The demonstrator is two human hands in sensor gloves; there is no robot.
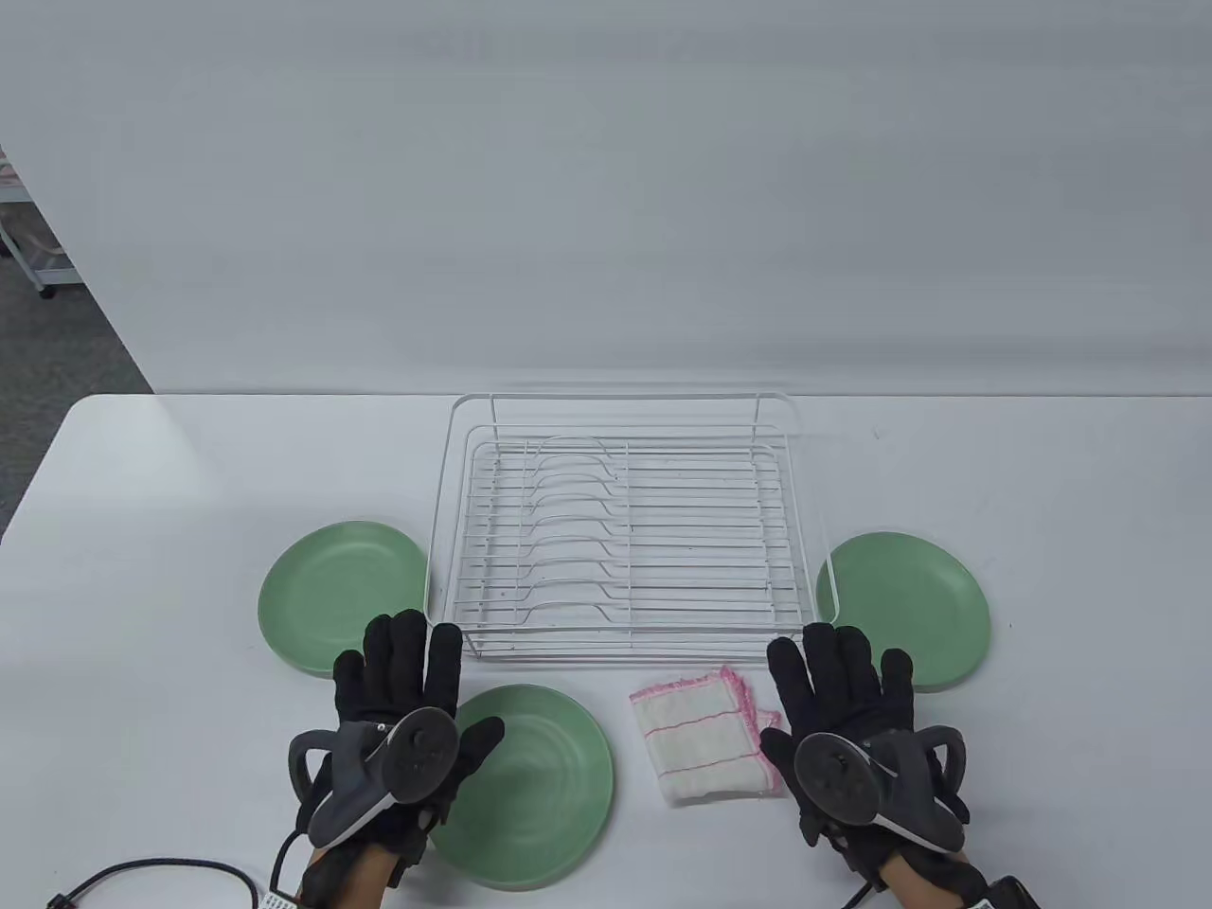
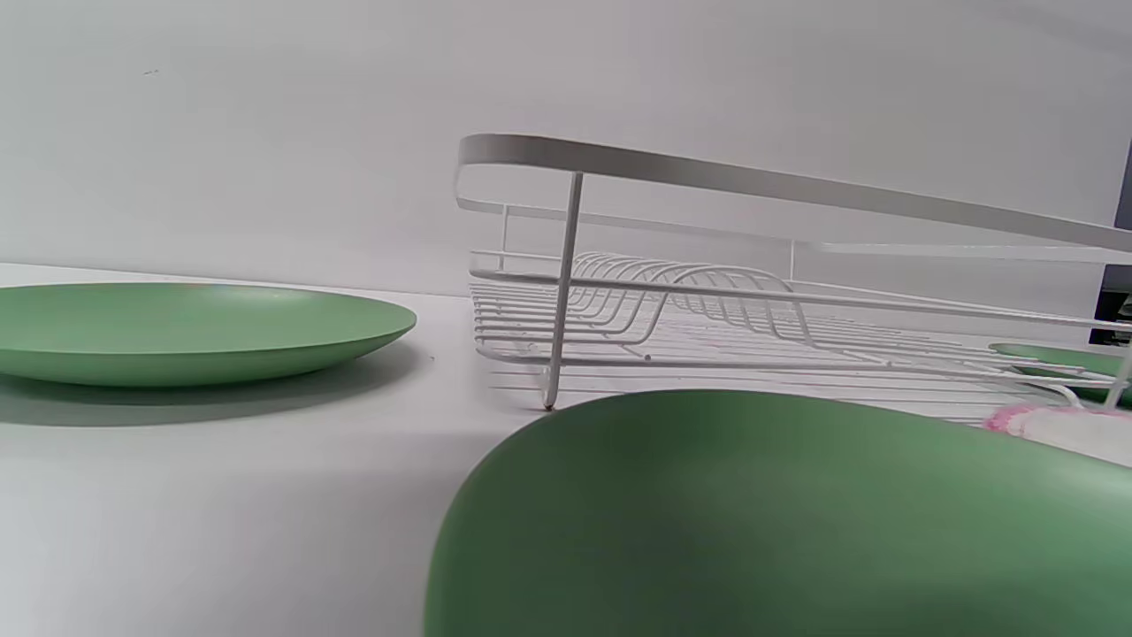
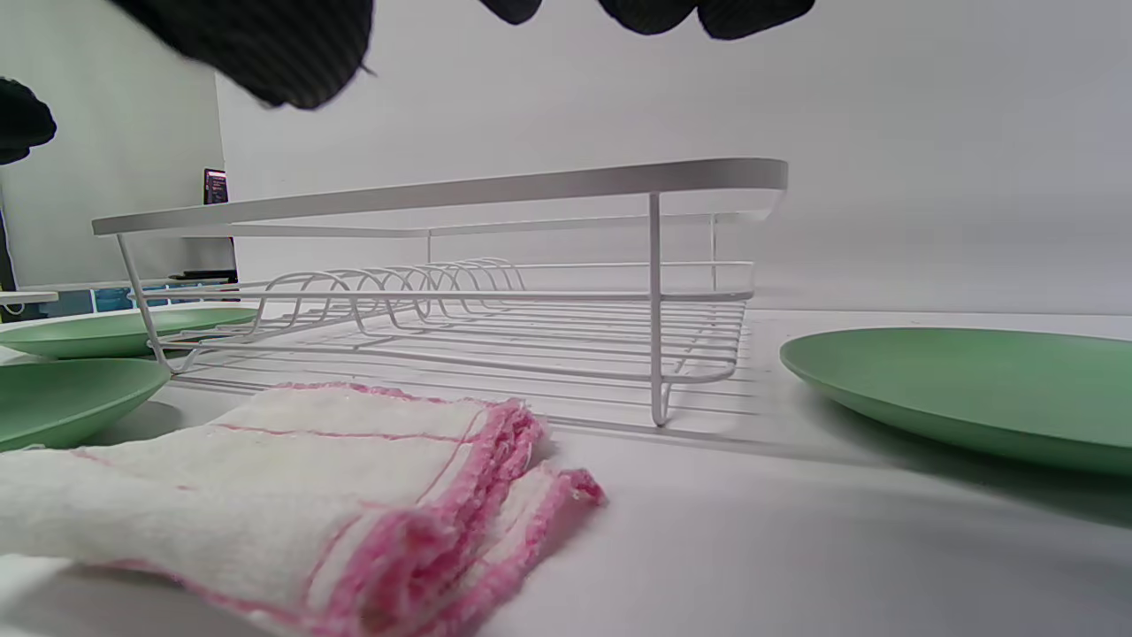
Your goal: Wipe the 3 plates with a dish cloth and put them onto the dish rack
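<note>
Three green plates lie flat on the white table: a left plate [image 1: 327, 587] [image 2: 177, 332], a near plate [image 1: 530, 786] [image 2: 778, 522] and a right plate [image 1: 923, 597] [image 3: 973, 389]. Between them stands the empty white wire dish rack [image 1: 620, 530] [image 2: 707, 301] [image 3: 460, 283]. A folded white dish cloth [image 1: 705, 748] [image 3: 283, 478] with pink edging lies in front of the rack. My left hand [image 1: 412, 686] lies flat with straight fingers, over the near plate's left rim. My right hand [image 1: 838, 696] is flat too, just right of the cloth, holding nothing.
A black cable [image 1: 161, 876] trails from my left wrist at the table's near left corner. A grey wall stands behind the table, and a wheeled frame [image 1: 28, 246] is on the floor at far left.
</note>
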